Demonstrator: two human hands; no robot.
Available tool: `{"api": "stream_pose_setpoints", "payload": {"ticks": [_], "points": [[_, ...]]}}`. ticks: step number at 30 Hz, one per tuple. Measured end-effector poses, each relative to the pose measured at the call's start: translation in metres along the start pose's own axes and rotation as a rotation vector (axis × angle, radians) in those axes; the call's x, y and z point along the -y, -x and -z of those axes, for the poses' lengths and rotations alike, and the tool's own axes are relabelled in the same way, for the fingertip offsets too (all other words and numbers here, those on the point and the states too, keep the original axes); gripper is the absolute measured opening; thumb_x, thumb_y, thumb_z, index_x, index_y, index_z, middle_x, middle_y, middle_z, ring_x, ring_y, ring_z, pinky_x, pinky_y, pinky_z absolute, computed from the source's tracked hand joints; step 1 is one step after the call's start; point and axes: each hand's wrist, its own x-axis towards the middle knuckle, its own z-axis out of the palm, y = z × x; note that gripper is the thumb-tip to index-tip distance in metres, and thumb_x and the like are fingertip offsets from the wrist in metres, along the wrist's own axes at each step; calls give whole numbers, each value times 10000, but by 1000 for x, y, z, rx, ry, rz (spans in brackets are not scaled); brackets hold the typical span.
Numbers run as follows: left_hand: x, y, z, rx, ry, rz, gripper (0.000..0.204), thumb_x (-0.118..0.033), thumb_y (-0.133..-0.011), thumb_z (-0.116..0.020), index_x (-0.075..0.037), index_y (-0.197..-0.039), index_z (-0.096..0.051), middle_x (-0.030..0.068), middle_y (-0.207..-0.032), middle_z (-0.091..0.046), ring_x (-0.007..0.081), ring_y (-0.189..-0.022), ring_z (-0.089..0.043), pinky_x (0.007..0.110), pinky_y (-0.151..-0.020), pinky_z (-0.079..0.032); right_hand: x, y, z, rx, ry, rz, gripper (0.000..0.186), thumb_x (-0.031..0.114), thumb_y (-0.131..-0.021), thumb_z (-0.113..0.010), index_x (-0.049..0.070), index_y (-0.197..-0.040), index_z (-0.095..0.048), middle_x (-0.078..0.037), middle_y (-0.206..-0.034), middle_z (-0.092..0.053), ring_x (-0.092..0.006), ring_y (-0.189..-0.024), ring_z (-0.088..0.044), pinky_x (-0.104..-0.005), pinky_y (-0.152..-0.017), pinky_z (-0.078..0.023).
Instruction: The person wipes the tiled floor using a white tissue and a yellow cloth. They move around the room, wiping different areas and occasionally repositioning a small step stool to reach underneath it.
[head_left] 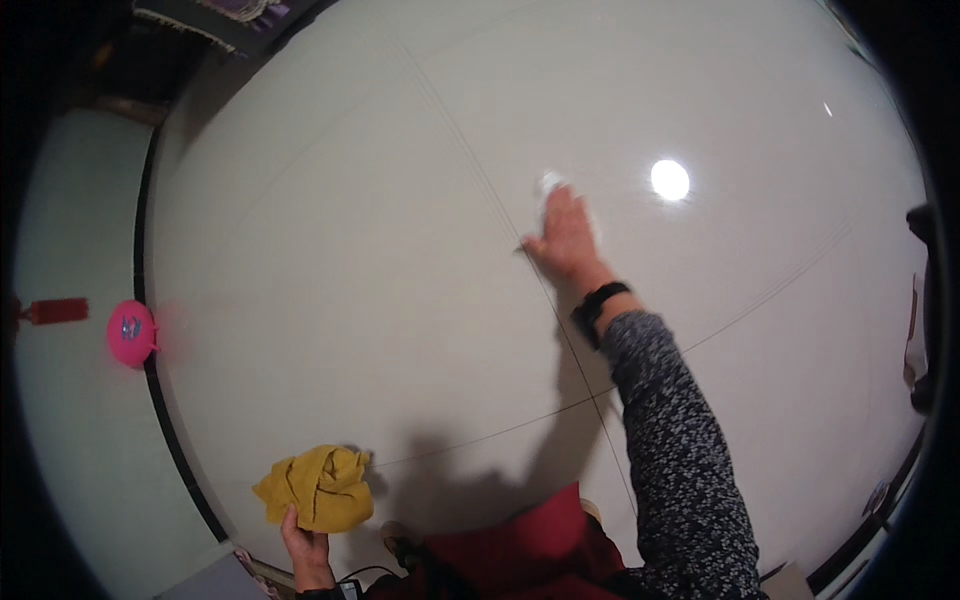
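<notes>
Near the lower left, my left hand [304, 545] grips a bunched mustard-yellow cloth [322, 490], its thumb lying over the near edge. My right hand [567, 238] reaches far out over the pale tiled floor [380, 280], palm down, thumb out to the side and fingers stretched. Beneath it, something thin and white [549, 182], perhaps a tissue, shows past the fingertips and along the hand's right side. The hand is slightly blurred and covers most of this white thing. A black band circles the right wrist, below a speckled dark sleeve.
A pink balloon-like thing [132, 333] rests by the dark skirting on the left, near a hanging red tassel [58, 311]. Dark furniture with a fringed cloth [235, 15] stands at the far left. Dark objects [921, 310] line the right edge. My shoe [402, 541] shows below.
</notes>
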Motion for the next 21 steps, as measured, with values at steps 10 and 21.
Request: {"api": "stream_pose_setpoints", "payload": {"ticks": [10, 21], "points": [[19, 14, -19, 1, 133, -95, 407, -227, -893, -467, -52, -1259, -426, 93, -1252, -487, 251, -1159, -450, 415, -996, -343, 88, 234, -22, 641, -93, 873, 885, 619, -764, -438, -109, -1260, -346, -229, -1365, -312, -337, -1293, -259, -442, -1074, -171], [39, 29, 62, 48, 236, -112, 404, -252, -895, -459, -80, -1258, -408, 65, -1222, -494, 215, -1126, -477, 379, -919, -407, 86, 273, 80, 573, 64, 836, 404, 165, -742, -569, 66, -1131, -524, -168, -1278, -417, -299, -1183, -410, -452, -999, -310]]}}
